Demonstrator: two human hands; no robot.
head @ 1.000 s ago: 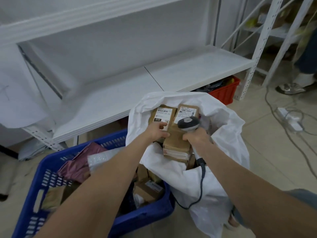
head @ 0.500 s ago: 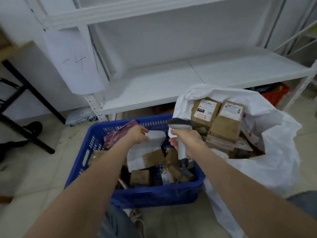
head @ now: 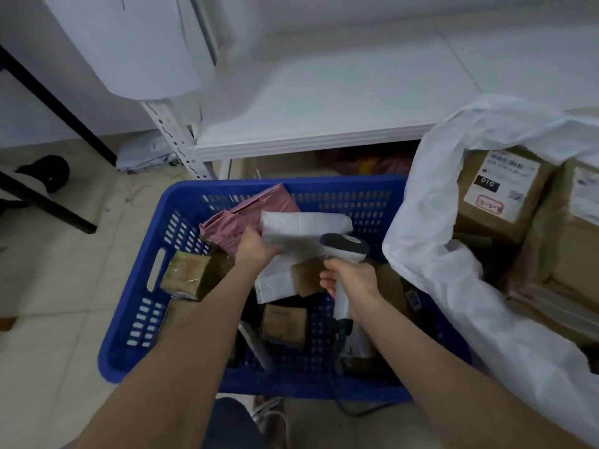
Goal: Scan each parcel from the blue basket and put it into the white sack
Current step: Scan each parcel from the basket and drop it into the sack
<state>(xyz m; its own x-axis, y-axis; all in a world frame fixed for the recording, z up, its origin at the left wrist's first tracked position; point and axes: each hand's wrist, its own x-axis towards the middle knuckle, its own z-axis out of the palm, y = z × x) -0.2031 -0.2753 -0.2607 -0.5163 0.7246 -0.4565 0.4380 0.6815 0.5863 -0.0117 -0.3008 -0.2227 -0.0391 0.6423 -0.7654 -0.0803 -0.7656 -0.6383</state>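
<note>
**Left grip:** left hand (head: pixel 256 252), clenched on the 9 o'clock end of a white padded mailer (head: pixel 308 223), which was held over the middle of the blue basket (head: pixel 291 184). Whether the mailer was lifted free of the parcels beneath could not be told.

**Right grip:** right hand (head: pixel 353 281), wrapped round the handle of a scanner (head: pixel 346 246). Its head was set just beside the mailer, at the mailer's 4 o'clock.

**Handling, as judged:** the mailer was rated light, soft and prone to fold. Its film was likely to be slippery. A hold along one short edge, with the label side kept flat toward the scanner, was thought best.

**Also in the basket:**
- a pink mailer (head: pixel 240 215) at 10 o'clock of the left hand
- a taped brown box (head: pixel 186 275) at 8 o'clock
- a small carton (head: pixel 285 324) at 6 o'clock

**Destination:** white sack (head: pixel 421 228), at 3 o'clock of the basket and touching it. Labelled cartons (head: pixel 496 196) were already inside.

**Surroundings:** a white shelf (head: pixel 324 108) was noted at 12 o'clock.
</note>
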